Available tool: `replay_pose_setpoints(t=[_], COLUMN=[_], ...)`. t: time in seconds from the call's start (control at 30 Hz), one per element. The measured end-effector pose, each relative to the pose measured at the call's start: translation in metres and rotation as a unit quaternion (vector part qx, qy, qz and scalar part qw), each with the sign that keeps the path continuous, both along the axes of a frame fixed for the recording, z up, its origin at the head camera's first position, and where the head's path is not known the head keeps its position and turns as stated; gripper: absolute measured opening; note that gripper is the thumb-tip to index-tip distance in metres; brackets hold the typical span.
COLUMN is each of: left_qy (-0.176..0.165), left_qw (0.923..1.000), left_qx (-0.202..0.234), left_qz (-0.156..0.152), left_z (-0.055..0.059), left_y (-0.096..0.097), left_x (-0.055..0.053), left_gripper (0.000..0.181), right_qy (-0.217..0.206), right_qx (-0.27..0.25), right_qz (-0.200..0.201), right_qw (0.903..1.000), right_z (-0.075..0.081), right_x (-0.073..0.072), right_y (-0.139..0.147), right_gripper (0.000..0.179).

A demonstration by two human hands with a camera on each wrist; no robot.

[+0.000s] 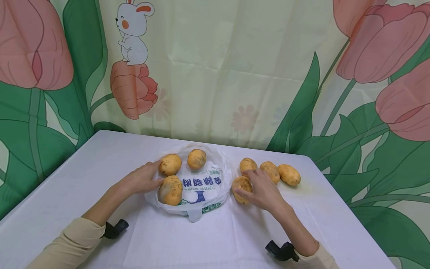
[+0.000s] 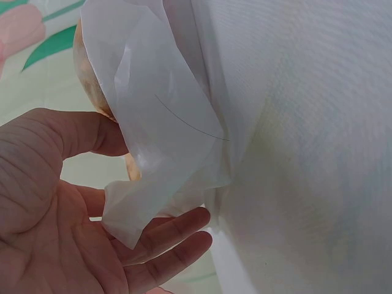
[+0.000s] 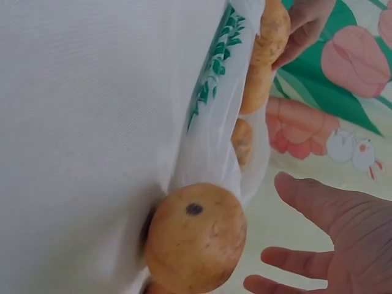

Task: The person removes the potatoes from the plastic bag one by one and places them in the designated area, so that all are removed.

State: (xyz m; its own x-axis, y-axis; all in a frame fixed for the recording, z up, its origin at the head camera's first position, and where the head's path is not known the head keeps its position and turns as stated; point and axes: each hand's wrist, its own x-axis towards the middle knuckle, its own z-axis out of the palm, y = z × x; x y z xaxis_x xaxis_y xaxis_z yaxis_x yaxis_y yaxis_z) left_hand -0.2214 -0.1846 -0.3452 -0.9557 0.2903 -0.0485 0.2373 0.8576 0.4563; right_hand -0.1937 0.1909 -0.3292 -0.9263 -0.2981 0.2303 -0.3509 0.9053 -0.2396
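Note:
A white plastic bag (image 1: 201, 194) with blue and green print lies spread open on the table, holding three potatoes. Two of them, an upper potato (image 1: 170, 164) and a lower potato (image 1: 170, 191), sit at its left side; a third potato (image 1: 196, 159) is at the back. My left hand (image 1: 145, 178) holds the bag's left rim, with the thumb near the lower potato; loose plastic (image 2: 153, 141) partly covers the fingers. Right of the bag, my right hand (image 1: 263, 188) reaches over a potato (image 3: 196, 239) with a dark spot, its fingers spread and apart from it.
Behind the right hand stand more loose potatoes: one potato (image 1: 248, 165), another potato (image 1: 270, 172) and an oval potato (image 1: 289, 175) in a row. A white cloth covers the table (image 1: 188, 243). A tulip-patterned curtain (image 1: 215, 74) hangs along the back edge.

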Motion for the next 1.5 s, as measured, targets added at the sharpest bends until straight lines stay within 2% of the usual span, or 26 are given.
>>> replay_pose_setpoints(t=[0.2,0.87,1.13,1.37,1.5], left_qy=[0.002,0.0,0.006,0.006,0.008], left_qw=[1.0,1.0,1.0,1.0,0.9999], left_qx=[0.0,-0.003,-0.004,-0.006,-0.006], left_qz=[-0.002,0.003,-0.001,0.0,-0.004], left_z=[0.0,-0.002,-0.002,-0.002,-0.001], left_y=[-0.001,-0.001,0.0,0.001,0.0], left_x=[0.0,0.0,0.001,0.001,0.001], left_gripper=[0.078,0.079,0.078,0.077,0.078], right_qy=[0.008,-0.032,-0.061,-0.074,-0.08], right_qx=[-0.017,-0.008,-0.03,-0.028,-0.033], right_qz=[0.022,0.055,0.102,0.113,0.132], right_qw=[0.9996,0.9979,0.9925,0.9905,0.9874], right_z=[0.003,0.007,0.004,0.002,0.003], right_x=[-0.001,0.0,0.002,0.002,0.002], right_y=[-0.015,-0.072,-0.091,-0.107,-0.116], right_gripper=[0.06,0.066,0.065,0.066,0.065])
